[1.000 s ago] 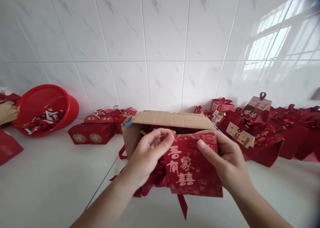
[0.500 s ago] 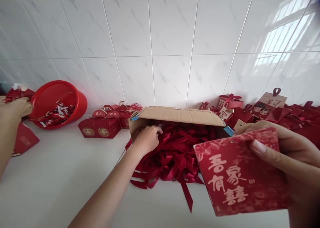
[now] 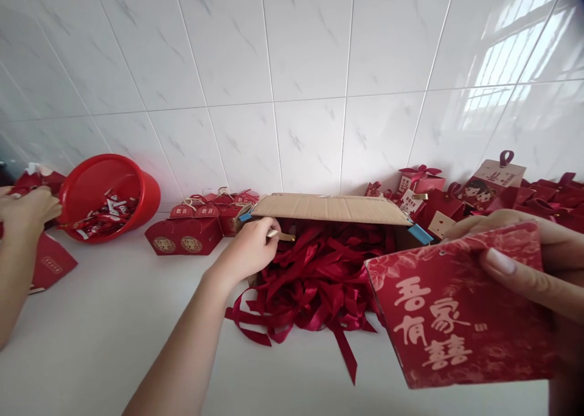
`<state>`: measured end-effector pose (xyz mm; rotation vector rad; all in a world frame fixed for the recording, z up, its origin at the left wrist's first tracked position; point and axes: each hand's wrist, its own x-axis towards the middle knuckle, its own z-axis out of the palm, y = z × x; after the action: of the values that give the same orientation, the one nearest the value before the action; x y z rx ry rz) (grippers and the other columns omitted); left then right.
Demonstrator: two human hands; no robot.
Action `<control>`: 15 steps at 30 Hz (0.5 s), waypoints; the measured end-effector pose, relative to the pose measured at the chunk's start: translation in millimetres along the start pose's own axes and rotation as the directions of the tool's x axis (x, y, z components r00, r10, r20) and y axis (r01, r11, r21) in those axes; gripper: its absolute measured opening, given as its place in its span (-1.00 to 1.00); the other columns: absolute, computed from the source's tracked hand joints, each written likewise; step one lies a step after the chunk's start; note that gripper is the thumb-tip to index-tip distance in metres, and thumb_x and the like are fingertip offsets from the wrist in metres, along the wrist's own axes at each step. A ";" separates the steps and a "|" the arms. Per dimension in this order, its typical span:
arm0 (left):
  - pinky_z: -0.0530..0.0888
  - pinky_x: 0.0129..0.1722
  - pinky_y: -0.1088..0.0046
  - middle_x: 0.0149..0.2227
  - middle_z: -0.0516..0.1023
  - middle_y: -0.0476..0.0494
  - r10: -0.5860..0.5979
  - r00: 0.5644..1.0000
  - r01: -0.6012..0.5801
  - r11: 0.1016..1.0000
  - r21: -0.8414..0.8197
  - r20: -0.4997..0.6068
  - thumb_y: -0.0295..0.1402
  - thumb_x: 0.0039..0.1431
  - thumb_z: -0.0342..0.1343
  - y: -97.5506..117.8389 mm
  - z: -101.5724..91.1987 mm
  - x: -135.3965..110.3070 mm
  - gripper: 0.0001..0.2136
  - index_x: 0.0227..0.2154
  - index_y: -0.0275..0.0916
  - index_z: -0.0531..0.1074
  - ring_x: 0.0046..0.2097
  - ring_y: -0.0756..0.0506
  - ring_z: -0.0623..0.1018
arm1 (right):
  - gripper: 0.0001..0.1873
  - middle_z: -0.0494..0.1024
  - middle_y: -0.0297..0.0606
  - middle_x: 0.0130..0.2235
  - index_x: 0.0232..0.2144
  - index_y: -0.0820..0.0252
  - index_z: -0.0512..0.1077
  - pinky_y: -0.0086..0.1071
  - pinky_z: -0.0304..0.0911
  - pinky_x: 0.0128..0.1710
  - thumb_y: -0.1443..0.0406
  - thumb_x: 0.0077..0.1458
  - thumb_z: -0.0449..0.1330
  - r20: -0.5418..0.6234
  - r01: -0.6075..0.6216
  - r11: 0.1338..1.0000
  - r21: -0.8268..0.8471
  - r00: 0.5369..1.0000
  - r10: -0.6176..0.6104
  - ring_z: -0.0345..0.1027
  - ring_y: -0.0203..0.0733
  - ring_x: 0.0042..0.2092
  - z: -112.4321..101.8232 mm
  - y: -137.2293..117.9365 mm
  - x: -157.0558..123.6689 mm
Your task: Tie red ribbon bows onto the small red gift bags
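My left hand (image 3: 252,246) is at the left edge of an open cardboard box (image 3: 333,208). Its fingers are closed on a small cream tag (image 3: 286,237) with a tiny hole near its end. Dark red ribbons (image 3: 319,276) fill the box and spill over its front onto the white counter. My right hand (image 3: 547,282), at the right edge of the view, pinches a flat red square card (image 3: 456,318) with pale lettering and a flower print, thumb on its face. The fingers behind the card are partly hidden.
At the far left, another person's hands (image 3: 31,206) are over a red box (image 3: 52,261). A tilted red tub (image 3: 148,188) contains wrapped sweets. Red gift boxes (image 3: 185,236) stand left of the cardboard box. Several red boxes (image 3: 490,188) line the tiled wall at right.
My left hand has drawn back and left from among the ribbons, and the cream tag now shows in its fingers. The red card appears slightly farther right.
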<state>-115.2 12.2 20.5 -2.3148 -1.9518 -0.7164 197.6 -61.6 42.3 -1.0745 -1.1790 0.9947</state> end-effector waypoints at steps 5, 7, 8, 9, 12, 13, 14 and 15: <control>0.31 -0.55 0.48 -0.50 0.46 0.01 -0.155 0.980 0.176 0.968 -0.178 0.122 -0.33 0.11 0.00 4.1 -28.6 -17.9 -0.95 -0.42 -0.16 0.26 -0.50 -0.06 0.47 | -0.72 0.56 -0.22 -0.48 -0.38 -0.01 0.54 -0.43 0.44 -0.61 0.16 -0.24 0.43 0.072 -0.095 0.994 0.062 0.993 0.090 0.48 -0.12 -0.53 8.0 -8.6 -3.4; 0.35 -0.50 0.47 -0.48 0.50 0.00 -0.156 0.973 0.204 0.924 -0.323 0.170 -0.35 0.09 0.03 7.7 -35.3 -21.1 -0.94 -0.41 -0.17 0.26 -0.44 -0.08 0.51 | -0.74 0.56 -0.24 -0.49 -0.40 0.01 0.52 -0.45 0.42 -0.61 0.18 -0.23 0.43 0.100 -0.117 0.991 0.067 0.989 0.110 0.46 -0.14 -0.54 8.9 -7.8 -1.2; 0.38 -0.46 0.45 -0.47 0.52 -0.01 -0.142 0.973 0.204 0.899 -0.388 0.183 -0.36 0.09 0.04 10.0 -37.9 -22.1 -0.94 -0.39 -0.17 0.26 -0.41 -0.09 0.53 | -0.74 0.55 -0.25 -0.50 -0.41 0.03 0.51 -0.46 0.40 -0.62 0.18 -0.23 0.42 0.118 -0.116 0.991 0.064 0.987 0.108 0.45 -0.16 -0.55 9.2 -6.2 0.5; 0.40 -0.41 0.43 -0.45 0.54 -0.02 -0.124 0.975 0.195 0.877 -0.438 0.186 -0.37 0.09 0.05 12.5 -40.2 -22.9 -0.94 -0.36 -0.17 0.28 -0.37 -0.10 0.54 | -0.75 0.54 -0.26 -0.50 -0.41 0.05 0.51 -0.47 0.39 -0.62 0.18 -0.22 0.42 0.135 -0.107 0.993 0.058 0.986 0.098 0.44 -0.17 -0.55 9.6 -4.1 2.4; 0.42 -0.33 0.39 -0.42 0.56 -0.04 -0.082 0.984 0.154 0.844 -0.514 0.161 -0.40 0.11 0.05 19.8 -44.7 -25.3 -0.85 -0.23 -0.17 0.36 -0.31 -0.11 0.55 | -0.69 0.52 -0.28 -0.50 -0.38 0.08 0.49 -0.43 0.39 -0.60 0.13 -0.20 0.41 0.187 -0.080 0.996 0.046 0.980 0.070 0.44 -0.14 -0.52 13.7 3.4 7.0; 0.42 -0.30 0.39 -0.39 0.57 -0.05 -0.066 0.988 0.132 0.837 -0.531 0.142 -0.41 0.11 0.06 22.0 -45.4 -26.4 -0.82 -0.19 -0.16 0.38 -0.27 -0.11 0.55 | -0.66 0.53 -0.28 -0.49 -0.35 0.08 0.48 -0.41 0.40 -0.58 0.12 -0.22 0.41 0.203 -0.078 0.996 0.047 0.977 0.067 0.44 -0.13 -0.50 16.1 5.8 7.7; 0.42 -0.28 0.39 -0.35 0.57 -0.06 -0.052 0.991 0.112 0.829 -0.547 0.124 -0.42 0.11 0.06 24.1 -45.6 -27.5 -0.80 -0.18 -0.16 0.40 -0.24 -0.11 0.54 | -0.63 0.54 -0.29 -0.47 -0.34 0.08 0.48 -0.39 0.41 -0.56 0.11 -0.24 0.41 0.216 -0.077 0.996 0.047 0.974 0.065 0.45 -0.11 -0.48 18.7 7.9 8.2; 0.42 -0.27 0.40 -0.32 0.57 -0.06 -0.041 0.993 0.094 0.821 -0.563 0.107 -0.42 0.12 0.05 26.0 -45.5 -28.6 -0.82 -0.19 -0.15 0.41 -0.24 -0.10 0.53 | -0.61 0.55 -0.29 -0.45 -0.33 0.08 0.48 -0.40 0.41 -0.54 0.10 -0.25 0.42 0.227 -0.069 0.997 0.040 0.972 0.058 0.45 -0.11 -0.46 21.3 9.7 8.4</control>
<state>-108.5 -34.0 57.7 -2.6270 -2.0839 -1.3969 177.1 -49.0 35.8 -0.9854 -1.3036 1.2137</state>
